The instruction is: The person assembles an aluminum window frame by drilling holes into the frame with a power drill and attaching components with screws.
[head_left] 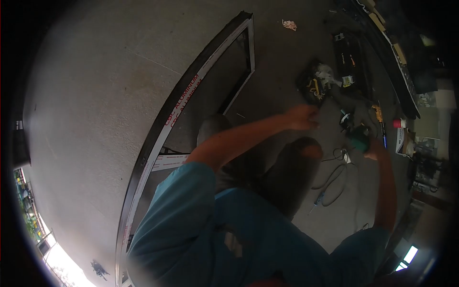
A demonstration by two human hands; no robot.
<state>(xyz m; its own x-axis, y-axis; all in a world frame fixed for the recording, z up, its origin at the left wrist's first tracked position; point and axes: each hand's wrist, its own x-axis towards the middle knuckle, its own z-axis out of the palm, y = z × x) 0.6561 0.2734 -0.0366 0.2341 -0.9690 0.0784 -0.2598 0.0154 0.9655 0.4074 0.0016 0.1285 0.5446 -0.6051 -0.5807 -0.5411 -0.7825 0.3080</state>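
My left hand reaches over the floor above my knees, thumb and fingers apart, slightly blurred, with nothing visible in it. Beyond its fingertips lies a dark open tool bag or tray with yellow-handled tools and a clear plastic bag. Over to the right, my right hand is closed on a green power tool; its exact kind is too dark to tell. A long aluminium frame with red-lettered protective film stands along my left side.
A grey cable and a blue-handled screwdriver-like tool lie on the floor. An orange tool, a red roll and a black case are at the right. A crumpled scrap lies farther off.
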